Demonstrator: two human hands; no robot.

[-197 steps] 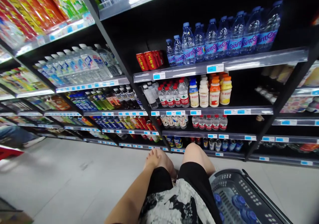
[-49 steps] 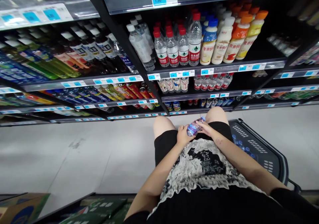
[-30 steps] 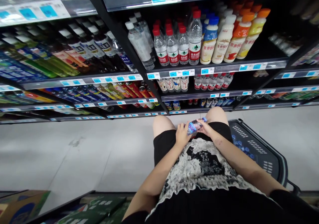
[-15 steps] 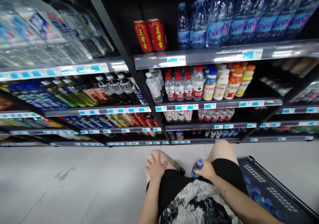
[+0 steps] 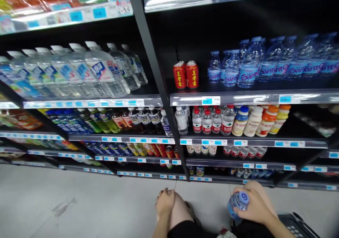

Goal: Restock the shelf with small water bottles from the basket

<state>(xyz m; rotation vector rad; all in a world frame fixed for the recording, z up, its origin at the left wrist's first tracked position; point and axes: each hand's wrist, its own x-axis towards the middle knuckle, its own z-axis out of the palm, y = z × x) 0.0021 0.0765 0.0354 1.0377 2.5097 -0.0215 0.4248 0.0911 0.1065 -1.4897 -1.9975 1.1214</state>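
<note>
In the head view my right hand is wrapped round a small clear-blue water bottle. Its blue cap points up toward me, and the bottle tilts in front of my right knee. My left hand lies over my left knee, holding nothing; its fingertips bend over the knee and are partly hidden. Similar blue-capped water bottles with pink lettering stand on the shelf ahead to the right. Left of them, two red drink cans stand side by side.
Low at right is a dark plastic basket, partly cut off. Large clear bottles fill the shelf at left. Below are red-capped bottles and milk-drink bottles. A dark upright post divides the shelves; pale floor tiles lie below.
My view has tilted upward, showing higher shelves and less of the basket. My right hand has lifted the water bottle and moved it to the right. My left hand stays on the knee.
</note>
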